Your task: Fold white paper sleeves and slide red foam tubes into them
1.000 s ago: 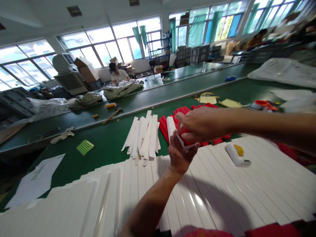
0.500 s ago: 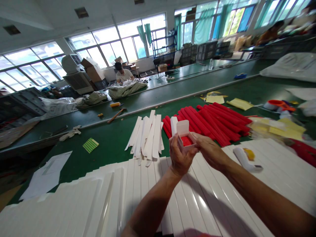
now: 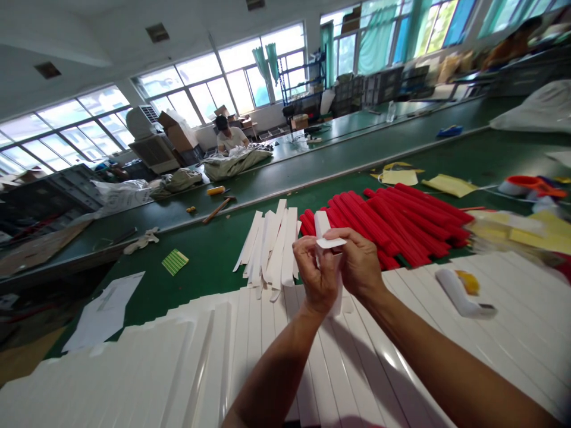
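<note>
A long white carton (image 3: pixel 335 295) is between my hands, its end turned up toward me and its end flap (image 3: pixel 331 243) folded most of the way over the opening. My left hand (image 3: pixel 317 274) is closed around the carton's left side. My right hand (image 3: pixel 359 261) grips the right side near the top, fingers at the flap. The red contents are now mostly hidden. Beyond my hands lie a pile of red ribbed tubes (image 3: pixel 392 223) and, to the left, a bunch of flat white strips (image 3: pixel 270 244). Closed white cartons (image 3: pixel 276 339) lie side by side beneath my forearms.
A white tape dispenser (image 3: pixel 461 294) with yellow tape rests on the cartons at right. A paper sheet (image 3: pixel 104 309), a green card (image 3: pixel 175 261) and a hammer (image 3: pixel 218 209) lie to the left. Across the benches sits a person (image 3: pixel 231 139).
The upright end flap has come down over the carton's opening, covering the red inside. My right hand has moved up to the flap. The view has shifted slightly.
</note>
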The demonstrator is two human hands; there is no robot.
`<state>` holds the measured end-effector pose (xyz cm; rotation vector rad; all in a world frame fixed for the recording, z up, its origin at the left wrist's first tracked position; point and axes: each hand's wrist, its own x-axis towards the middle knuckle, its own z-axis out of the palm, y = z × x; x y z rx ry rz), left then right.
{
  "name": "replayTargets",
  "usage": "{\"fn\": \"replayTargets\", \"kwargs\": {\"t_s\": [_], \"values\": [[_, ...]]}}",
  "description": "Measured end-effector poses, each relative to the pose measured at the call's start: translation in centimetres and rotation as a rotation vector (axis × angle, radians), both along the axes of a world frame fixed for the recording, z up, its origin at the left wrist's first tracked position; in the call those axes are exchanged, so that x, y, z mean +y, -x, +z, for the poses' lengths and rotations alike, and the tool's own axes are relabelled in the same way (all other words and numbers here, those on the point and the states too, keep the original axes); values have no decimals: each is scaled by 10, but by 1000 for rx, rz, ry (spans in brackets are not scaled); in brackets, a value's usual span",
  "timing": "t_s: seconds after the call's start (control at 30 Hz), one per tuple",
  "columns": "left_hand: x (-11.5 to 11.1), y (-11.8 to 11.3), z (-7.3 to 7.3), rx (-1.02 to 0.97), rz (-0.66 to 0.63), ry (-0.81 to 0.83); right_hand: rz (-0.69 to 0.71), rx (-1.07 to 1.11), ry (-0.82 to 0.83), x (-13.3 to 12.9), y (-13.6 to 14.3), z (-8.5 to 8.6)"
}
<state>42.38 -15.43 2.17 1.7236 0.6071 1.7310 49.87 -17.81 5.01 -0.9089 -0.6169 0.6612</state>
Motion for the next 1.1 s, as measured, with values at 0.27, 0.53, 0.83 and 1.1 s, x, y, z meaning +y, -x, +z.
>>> {"fn": "replayTargets", "kwargs": {"t_s": [0.27,0.53,0.83,1.1], "values": [[22,25,13,306,39,-326,56,-187,-175,-6,-6,-18],[28,43,41,583,-22,-433,-19,-783,38,-17,-1,-27],[24,51,62,740,-52,-423,-5,-876,92,-14,0,-29],[23,53,68,915,-68,-678,28,-893,59,-14,-7,-28]]}}
